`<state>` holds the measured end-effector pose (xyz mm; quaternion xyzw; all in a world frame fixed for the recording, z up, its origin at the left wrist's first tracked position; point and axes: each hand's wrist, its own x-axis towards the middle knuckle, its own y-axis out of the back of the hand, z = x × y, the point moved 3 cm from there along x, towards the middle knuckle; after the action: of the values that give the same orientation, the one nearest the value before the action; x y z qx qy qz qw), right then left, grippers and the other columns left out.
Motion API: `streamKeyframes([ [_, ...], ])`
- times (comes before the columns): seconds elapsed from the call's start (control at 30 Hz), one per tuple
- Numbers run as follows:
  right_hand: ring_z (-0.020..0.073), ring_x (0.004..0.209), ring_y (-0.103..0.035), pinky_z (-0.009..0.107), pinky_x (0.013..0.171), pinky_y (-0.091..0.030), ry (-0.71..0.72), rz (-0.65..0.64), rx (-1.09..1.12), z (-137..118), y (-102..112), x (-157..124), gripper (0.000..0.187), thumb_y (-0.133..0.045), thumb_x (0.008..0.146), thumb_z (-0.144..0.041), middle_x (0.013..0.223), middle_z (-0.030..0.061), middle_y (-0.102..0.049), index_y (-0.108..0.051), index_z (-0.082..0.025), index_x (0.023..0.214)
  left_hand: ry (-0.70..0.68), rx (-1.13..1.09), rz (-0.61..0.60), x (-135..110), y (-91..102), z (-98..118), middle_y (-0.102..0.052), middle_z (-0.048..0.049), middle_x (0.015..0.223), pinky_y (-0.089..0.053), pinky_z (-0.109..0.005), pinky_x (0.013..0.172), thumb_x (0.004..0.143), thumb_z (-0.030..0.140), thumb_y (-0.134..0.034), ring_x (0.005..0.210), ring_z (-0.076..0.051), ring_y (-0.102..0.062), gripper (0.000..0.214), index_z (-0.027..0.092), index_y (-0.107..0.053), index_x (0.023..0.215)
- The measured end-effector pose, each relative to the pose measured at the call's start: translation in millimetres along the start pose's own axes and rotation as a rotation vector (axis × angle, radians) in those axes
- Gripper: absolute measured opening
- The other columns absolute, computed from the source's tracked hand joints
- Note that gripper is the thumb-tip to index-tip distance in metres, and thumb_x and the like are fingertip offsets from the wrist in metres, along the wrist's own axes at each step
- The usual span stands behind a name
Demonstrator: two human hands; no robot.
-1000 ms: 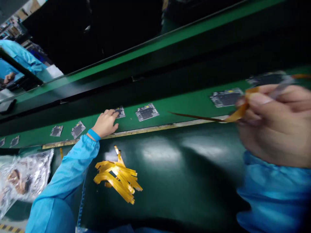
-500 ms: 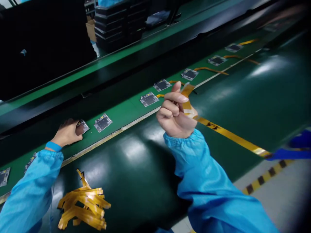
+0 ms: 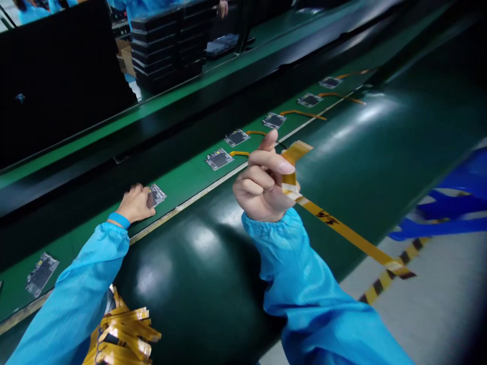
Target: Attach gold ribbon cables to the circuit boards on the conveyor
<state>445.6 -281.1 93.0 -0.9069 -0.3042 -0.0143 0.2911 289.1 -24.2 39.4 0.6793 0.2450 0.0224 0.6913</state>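
Note:
My left hand [image 3: 136, 204] is down on the green belt, thumb and fingers closed around the near side of a circuit board [image 3: 157, 195], whose far part shows beyond the fingertips. Raised above the dark green work surface, my right hand [image 3: 264, 182] pinches an orange flex ribbon cable [image 3: 338, 228] between thumb and forefinger. One short end sticks up past the fingers; the long, black-marked part hangs off to the lower right. A pile of similar flex cables [image 3: 124, 334] lies at the lower left, by my left sleeve.
On the belt [image 3: 182, 190], several boards with orange cables [image 3: 219, 158] run off to the upper right. A bare board [image 3: 41, 275] is at the left. Beyond stand black stacked trays [image 3: 155, 50] and a dark panel [image 3: 61, 76]. Blue material [image 3: 449, 203] is at the right.
My left hand has moved right along the belt; two boards showed near it before, and one shows now. The right hand still holds the cable, whose upper end is now tilted more to the right.

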Motion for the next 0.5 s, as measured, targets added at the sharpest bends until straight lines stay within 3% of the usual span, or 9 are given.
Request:
streamKeyframes([
  [0.33, 0.0098, 0.048, -0.012, 0.027, 0.041, -0.016, -0.031, -0.012, 0.034, 0, 1, 0, 0.046, -0.077, 0.078, -0.060, 0.067, -0.0097, -0.041, -0.072, -0.045, 0.121, -0.018, 0.018, -0.034, 13, -0.8, 4, -0.061, -0.0184, 0.124, -0.052, -0.040, 0.096, 0.081, 0.037, -0.068, 0.115, -0.034, -0.061, 0.058, 0.011, -0.058, 0.131],
  [0.5, 0.0088, 0.046, -0.011, 0.027, 0.040, -0.015, -0.005, -0.037, 0.014, -3, -3, -2, 0.051, -0.077, 0.076, -0.065, 0.066, -0.0101, -0.038, -0.072, -0.045, 0.122, -0.089, -0.046, 0.063, 7, 13.5, 24, -0.059, -0.0187, 0.122, -0.053, -0.040, 0.099, 0.082, 0.034, -0.066, 0.116, -0.034, -0.059, 0.057, 0.008, -0.058, 0.133],
])
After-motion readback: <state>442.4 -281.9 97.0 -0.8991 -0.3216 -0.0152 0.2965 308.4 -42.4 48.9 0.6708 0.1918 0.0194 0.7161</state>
